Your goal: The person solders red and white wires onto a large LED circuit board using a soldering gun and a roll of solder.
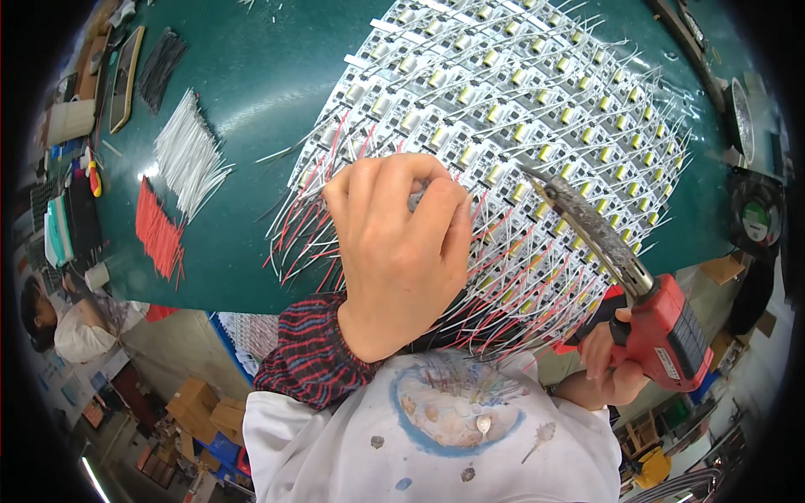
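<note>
A large panel of small white circuit boards (520, 109), with rows of yellowish cylindrical parts and many thin white wires, covers the middle of the table. Red wires join the white ones along its near rows. Over the panel's near left part is my left hand (398, 243), its fingers curled and pressed together; whatever they pinch is hidden beneath. My right hand (608, 356), lower right, wraps round the handle of a red and black soldering gun (671, 331). The gun's long, darkened metal barrel points up and left, its tip over the boards just right of my left hand.
On the green tabletop (260, 50) at left lie bundles of white wires (189, 155), red wires (158, 228) and black wires (161, 71). A phone-like framed object (126, 80) lies beyond them. A solder-like spool (756, 220) stands far right. Another person (80, 323) sits at left, near cardboard boxes (197, 407).
</note>
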